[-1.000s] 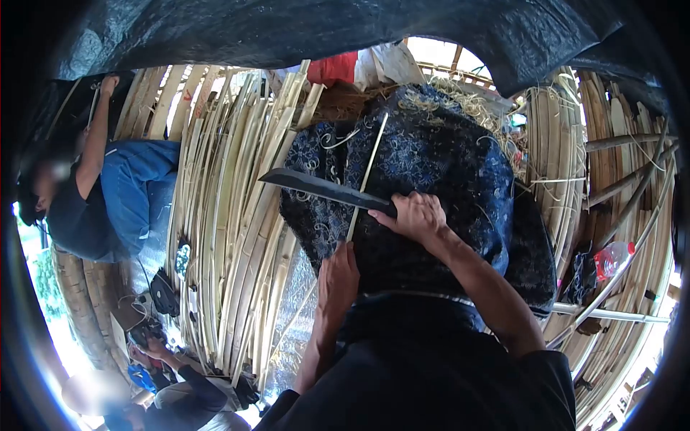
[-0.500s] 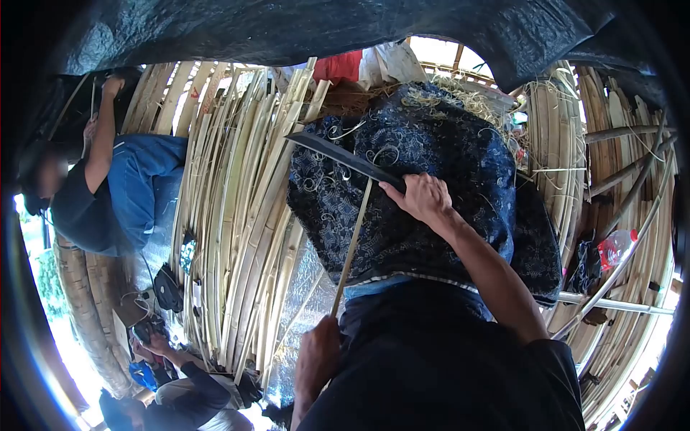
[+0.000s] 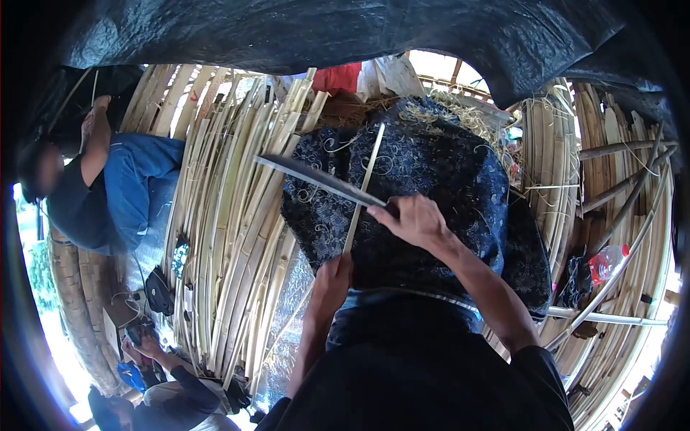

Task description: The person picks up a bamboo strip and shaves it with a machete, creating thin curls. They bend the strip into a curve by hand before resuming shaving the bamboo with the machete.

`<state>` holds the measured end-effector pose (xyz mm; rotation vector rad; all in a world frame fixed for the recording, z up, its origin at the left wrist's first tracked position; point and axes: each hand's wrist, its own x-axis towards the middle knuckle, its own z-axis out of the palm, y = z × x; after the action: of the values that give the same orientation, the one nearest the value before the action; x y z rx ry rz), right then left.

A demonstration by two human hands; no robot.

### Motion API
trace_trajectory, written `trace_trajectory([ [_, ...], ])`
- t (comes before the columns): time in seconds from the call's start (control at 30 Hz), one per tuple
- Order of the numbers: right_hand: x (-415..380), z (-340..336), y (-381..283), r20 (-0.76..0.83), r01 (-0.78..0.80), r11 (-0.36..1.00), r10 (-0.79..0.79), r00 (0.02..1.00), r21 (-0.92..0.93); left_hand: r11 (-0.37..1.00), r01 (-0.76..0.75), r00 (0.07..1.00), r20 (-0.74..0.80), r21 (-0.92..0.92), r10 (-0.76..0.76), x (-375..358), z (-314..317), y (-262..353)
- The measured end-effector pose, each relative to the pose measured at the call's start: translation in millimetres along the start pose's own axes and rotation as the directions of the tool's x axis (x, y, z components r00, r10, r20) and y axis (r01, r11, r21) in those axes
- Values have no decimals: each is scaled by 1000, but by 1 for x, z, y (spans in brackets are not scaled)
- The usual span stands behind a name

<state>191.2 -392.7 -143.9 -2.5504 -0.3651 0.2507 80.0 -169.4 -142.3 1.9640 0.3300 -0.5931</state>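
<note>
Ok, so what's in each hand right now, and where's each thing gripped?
The right hand holds a long knife by its handle; the left hand grips a thin strip at its near end.

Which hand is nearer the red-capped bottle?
Right. The right hand, holding the knife, is left of the bottle; the left hand, holding the strip, lies farther left.

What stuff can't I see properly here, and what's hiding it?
- Head view: most of the handle of the knife, covered by the right hand.
- Head view: the near end of the pale strip, hidden by the left hand.
- Head view: what the dark thing at lower left is; too small and dark.
- Head view: what lies under the patterned cloth; the cloth covers it.
</note>
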Motion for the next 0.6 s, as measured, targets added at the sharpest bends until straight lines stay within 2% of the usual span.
trace_trajectory([
  [0.03,-3,6,-4,-35,0,999,-1,999,-34,879,-293,937,-69,376,342,11,9,-10],
  [0.07,-7,10,-4,-27,-7,1000,6,1000,-27,881,-285,941,-62,377,331,20,12,-11],
  [0.1,-10,14,-4,-92,67,993,-76,993,-100,688,-416,828,-65,595,557,29,14,-10],
  [0.13,-13,18,-4,-147,135,975,-161,976,-175,429,-471,671,-3,771,742,34,15,-10],
  [0.17,-17,17,-6,-153,106,982,-131,980,-159,436,-468,686,5,769,728,35,15,-11],
  [0.2,-18,17,-7,-136,95,985,-115,984,-145,546,-470,756,-4,694,655,33,15,-13],
  [0.23,-16,18,-7,-21,59,985,-63,998,-160,649,-454,818,-4,611,575,29,15,-13],
  [0.27,-12,17,-7,88,31,983,-15,996,-181,653,-449,826,4,610,564,25,16,-11],
  [0.3,-10,13,-9,165,-27,985,55,985,-169,725,-374,890,5,579,455,19,16,-3],
  [0.33,-11,13,-10,173,-32,986,60,983,-161,785,-288,941,10,548,338,13,15,6],
  [0.37,-12,14,-10,187,-29,986,61,980,-165,787,-281,945,14,550,328,7,13,14],
  [0.43,-15,17,-9,203,-22,986,56,978,-168,918,-92,995,-7,385,103,1,10,27],
  [0.47,-17,21,-8,159,-18,986,44,986,-167,918,-87,995,-8,387,98,-3,11,21],
  [0.53,-17,22,-6,110,-12,986,30,993,-165,883,-220,958,-77,414,275,-12,12,15],
  [0.57,-13,21,-5,108,-58,985,76,991,-165,882,-222,957,-78,416,278,-20,11,15],
  [0.6,-11,20,-5,107,-105,981,124,987,-163,952,-78,990,-89,296,109,-32,6,33],
])
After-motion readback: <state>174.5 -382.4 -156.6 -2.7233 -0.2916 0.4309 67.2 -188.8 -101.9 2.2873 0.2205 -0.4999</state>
